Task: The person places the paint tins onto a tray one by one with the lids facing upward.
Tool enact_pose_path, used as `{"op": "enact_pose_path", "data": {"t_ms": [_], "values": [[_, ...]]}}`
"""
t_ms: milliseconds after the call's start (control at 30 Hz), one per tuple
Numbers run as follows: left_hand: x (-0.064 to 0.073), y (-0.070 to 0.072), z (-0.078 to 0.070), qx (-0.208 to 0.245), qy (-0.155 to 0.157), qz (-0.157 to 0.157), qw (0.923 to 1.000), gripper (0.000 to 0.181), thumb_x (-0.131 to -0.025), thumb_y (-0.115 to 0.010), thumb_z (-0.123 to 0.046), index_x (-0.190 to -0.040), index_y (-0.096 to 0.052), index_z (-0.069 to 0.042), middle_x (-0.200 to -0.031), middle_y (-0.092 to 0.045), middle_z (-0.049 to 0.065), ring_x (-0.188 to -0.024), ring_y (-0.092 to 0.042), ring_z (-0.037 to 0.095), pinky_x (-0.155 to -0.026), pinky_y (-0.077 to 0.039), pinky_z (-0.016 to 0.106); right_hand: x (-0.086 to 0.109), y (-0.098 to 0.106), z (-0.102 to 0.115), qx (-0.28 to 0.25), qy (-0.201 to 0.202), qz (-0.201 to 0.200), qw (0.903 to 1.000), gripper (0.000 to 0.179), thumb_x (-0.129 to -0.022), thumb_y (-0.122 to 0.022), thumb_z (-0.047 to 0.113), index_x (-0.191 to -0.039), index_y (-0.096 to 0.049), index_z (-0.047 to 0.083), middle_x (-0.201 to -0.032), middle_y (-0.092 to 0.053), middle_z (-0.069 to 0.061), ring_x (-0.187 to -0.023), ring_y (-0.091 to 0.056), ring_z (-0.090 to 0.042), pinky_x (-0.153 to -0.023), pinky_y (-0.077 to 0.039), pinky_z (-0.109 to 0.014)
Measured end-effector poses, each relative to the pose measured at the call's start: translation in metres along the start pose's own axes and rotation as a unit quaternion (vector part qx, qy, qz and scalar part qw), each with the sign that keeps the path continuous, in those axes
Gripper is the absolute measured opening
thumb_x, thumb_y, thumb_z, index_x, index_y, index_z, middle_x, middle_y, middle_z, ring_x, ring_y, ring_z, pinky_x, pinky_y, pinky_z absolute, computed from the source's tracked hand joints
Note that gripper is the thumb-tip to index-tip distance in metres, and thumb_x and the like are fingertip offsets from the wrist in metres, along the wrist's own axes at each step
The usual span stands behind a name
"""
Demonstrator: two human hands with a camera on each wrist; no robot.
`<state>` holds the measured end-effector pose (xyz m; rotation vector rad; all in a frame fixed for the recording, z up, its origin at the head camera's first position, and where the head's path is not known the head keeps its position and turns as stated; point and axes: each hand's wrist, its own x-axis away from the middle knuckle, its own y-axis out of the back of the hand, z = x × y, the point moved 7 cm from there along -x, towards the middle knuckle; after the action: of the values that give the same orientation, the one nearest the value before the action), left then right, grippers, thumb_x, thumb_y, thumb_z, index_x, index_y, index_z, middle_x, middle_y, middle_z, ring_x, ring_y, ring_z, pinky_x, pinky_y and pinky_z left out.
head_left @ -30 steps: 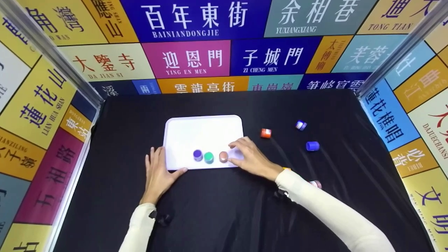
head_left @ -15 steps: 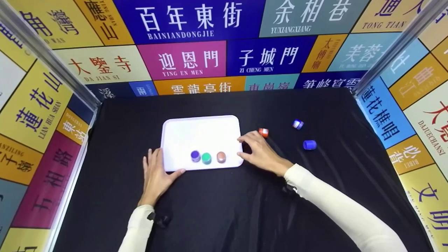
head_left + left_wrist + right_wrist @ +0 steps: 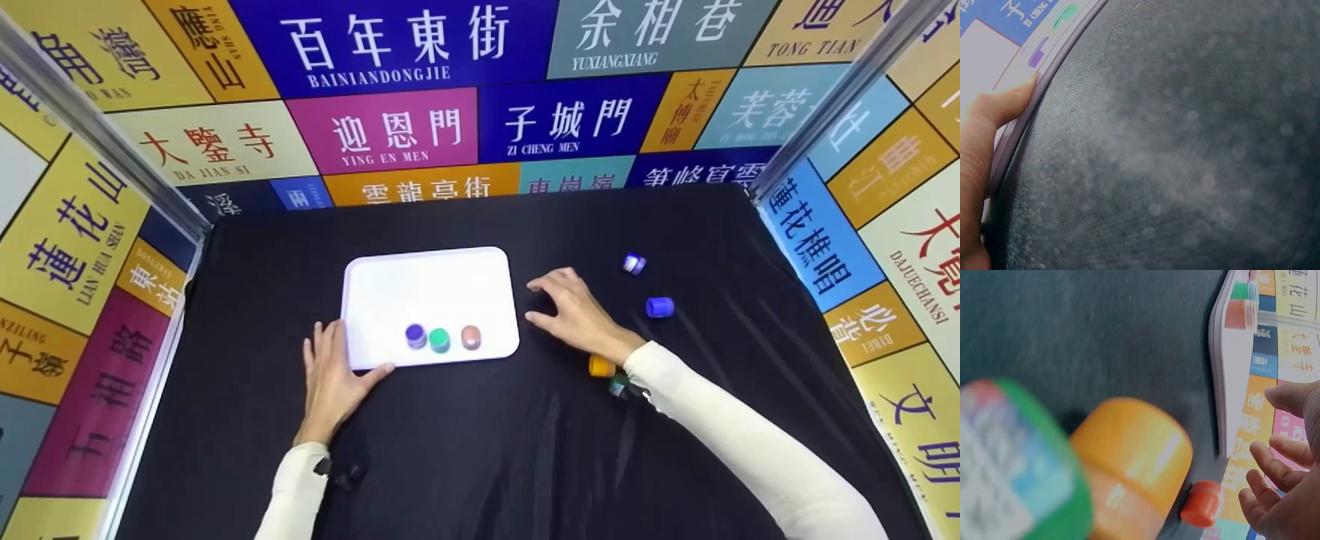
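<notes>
My left hand was at the near left corner of the white board, fingers straight along its left edge, thumb spread away from them and touching its near edge. On the board, near its front, stood a purple jar, close to that thumb, then a green jar and a brown jar. Just off the board's right edge, my right hand held thumb and fingertips apart. Right of the board lay a red jar and an orange jar.
</notes>
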<state>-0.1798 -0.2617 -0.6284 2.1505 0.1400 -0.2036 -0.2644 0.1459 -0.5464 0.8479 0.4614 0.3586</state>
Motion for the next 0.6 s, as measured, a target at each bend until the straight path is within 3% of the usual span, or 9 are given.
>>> {"op": "enact_pose_path", "data": {"t_ms": [167, 400, 600], "values": [[0.000, 0.000, 0.000, 0.000, 0.002, 0.001, 1.0000, 0.124, -0.081, -0.091, -0.063, -0.167, -0.035, 0.007, -0.169, -0.039, 0.030, -0.166, -0.014, 0.052, -0.136, -0.001, 0.065, -0.001, 0.011, -0.014, 0.007, -0.012, -0.015, 0.9998, 0.046, -0.094, -0.088, 0.017, -0.132, -0.072, -0.003, -0.123, -0.070, -0.021, -0.122, -0.054, -0.038, -0.110, -0.045, -0.050], [0.000, 0.001, -0.001, 0.004, -0.001, -0.002, 1.0000, 0.124, -0.081, -0.091, -0.062, -0.167, -0.036, 0.008, -0.168, -0.040, 0.031, -0.166, -0.014, 0.052, -0.135, -0.002, 0.065, 0.001, 0.026, -0.033, 0.021, -0.022, -0.044, 0.9986, 0.047, -0.089, -0.090, 0.013, -0.129, -0.072, -0.004, -0.125, -0.069, -0.021, -0.124, -0.055, -0.044, -0.111, -0.043, -0.056], [0.000, 0.000, 0.000, 0.005, 0.005, 0.004, 1.0000, 0.124, -0.081, -0.091, -0.062, -0.167, -0.035, 0.008, -0.169, -0.038, 0.030, -0.167, -0.012, 0.052, -0.136, 0.000, 0.064, 0.003, 0.028, -0.048, 0.032, -0.046, -0.030, 0.9980, 0.050, -0.090, -0.090, 0.014, -0.133, -0.071, -0.004, -0.128, -0.067, -0.022, -0.126, -0.053, -0.044, -0.112, -0.041, -0.057]]}}
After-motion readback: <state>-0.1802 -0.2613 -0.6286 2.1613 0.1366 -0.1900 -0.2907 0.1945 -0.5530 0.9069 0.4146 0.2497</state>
